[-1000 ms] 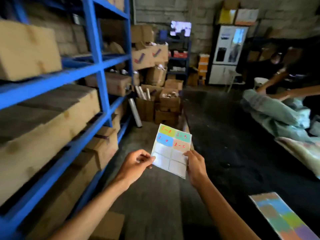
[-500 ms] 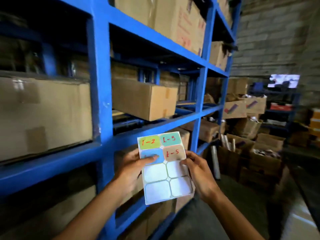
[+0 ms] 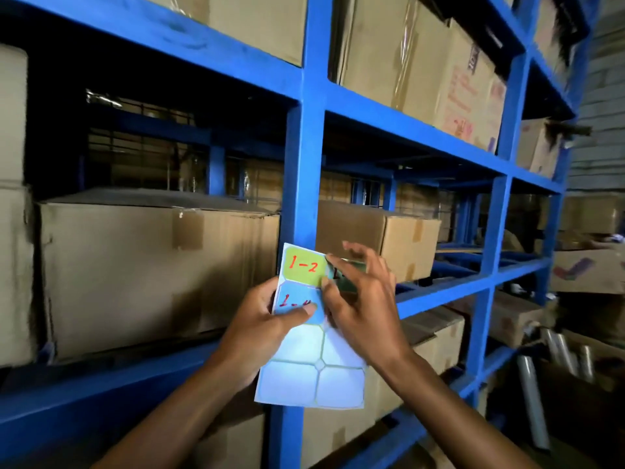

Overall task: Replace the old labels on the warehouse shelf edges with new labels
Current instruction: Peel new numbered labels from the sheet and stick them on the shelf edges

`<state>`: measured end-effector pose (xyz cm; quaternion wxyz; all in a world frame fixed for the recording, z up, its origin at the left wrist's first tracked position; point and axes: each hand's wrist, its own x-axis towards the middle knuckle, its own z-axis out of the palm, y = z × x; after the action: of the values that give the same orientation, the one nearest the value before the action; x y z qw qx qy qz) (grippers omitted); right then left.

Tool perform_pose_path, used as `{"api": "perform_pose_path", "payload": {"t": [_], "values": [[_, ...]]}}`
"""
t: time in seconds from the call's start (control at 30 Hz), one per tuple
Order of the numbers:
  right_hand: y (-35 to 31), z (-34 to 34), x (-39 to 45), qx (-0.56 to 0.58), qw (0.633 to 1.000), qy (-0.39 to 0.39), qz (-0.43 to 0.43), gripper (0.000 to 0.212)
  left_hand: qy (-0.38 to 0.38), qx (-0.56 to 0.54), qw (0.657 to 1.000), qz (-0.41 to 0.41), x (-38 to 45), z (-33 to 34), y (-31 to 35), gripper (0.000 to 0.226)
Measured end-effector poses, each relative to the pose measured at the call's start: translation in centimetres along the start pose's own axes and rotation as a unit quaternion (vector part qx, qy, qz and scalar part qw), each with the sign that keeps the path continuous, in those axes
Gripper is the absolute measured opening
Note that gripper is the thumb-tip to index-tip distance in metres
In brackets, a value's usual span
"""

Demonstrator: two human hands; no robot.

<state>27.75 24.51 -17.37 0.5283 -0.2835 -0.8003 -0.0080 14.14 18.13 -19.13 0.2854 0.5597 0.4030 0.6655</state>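
Peeling a teal label off the sticker sheet in front of the blue rack.

My left hand grips the label sheet at centre frame, thumb pressed on the blue "1-4" label, fingers curled behind the paper. My right hand pinches the teal label at the sheet's upper right, thumb and forefinger closed on its lifted edge, the other fingers spread loose. The green "1-2" label sits at the sheet's top left; the lower cells are blank white. Directly behind the sheet stands the blue shelf upright, with taped cardboard boxes on the shelf at left and right.
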Motion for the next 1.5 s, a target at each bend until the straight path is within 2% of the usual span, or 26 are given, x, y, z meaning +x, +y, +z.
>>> {"api": "perform_pose_path", "payload": {"t": [0.13, 0.57, 0.63, 0.7, 0.8, 0.9, 1.03, 1.23, 1.4, 1.5], "values": [[0.1, 0.8, 1.7, 0.012, 1.0, -0.011, -0.021, 0.04, 0.013, 0.035, 0.999, 0.023, 0.9, -0.5, 0.8, 0.029], [1.6, 0.6, 5.9, 0.068, 0.993, 0.026, -0.094, 0.041, 0.077, 0.063, 0.994, 0.043, 3.6, 1.0, 3.6, 0.028], [1.9, 0.2, 6.4, 0.084, 0.991, 0.03, -0.101, 0.043, 0.057, 0.035, 0.997, 0.04, 3.6, 1.3, 4.0, 0.032], [2.3, 0.0, 6.8, 0.12, 0.987, 0.023, -0.103, 0.043, 0.037, -0.037, 0.998, 0.029, 3.8, 1.6, 4.5, 0.039], [2.8, -0.2, 7.1, 0.158, 0.981, 0.012, -0.115, 0.039, 0.059, -0.081, 0.994, 0.032, 4.4, 2.0, 5.0, 0.033], [3.0, 0.0, 7.1, 0.17, 0.978, 0.008, -0.121, 0.038, 0.106, -0.034, 0.993, 0.033, 4.7, 2.3, 5.2, 0.026], [2.9, 0.0, 6.7, 0.168, 0.979, 0.001, -0.116, 0.042, 0.125, -0.021, 0.991, 0.038, 4.5, 2.8, 4.9, 0.026], [2.4, 0.1, 6.7, 0.148, 0.975, 0.061, -0.151, 0.036, 0.142, -0.019, 0.987, 0.07, 4.5, 3.5, 4.9, 0.022], [2.3, 0.1, 6.9, 0.192, 0.965, 0.1, -0.15, 0.029, 0.172, 0.028, 0.98, 0.096, 4.5, 4.2, 5.0, 0.019], [2.1, 0.2, 7.1, 0.224, 0.96, 0.098, -0.139, 0.023, 0.182, 0.055, 0.976, 0.103, 4.4, 4.1, 5.0, 0.018]]}}
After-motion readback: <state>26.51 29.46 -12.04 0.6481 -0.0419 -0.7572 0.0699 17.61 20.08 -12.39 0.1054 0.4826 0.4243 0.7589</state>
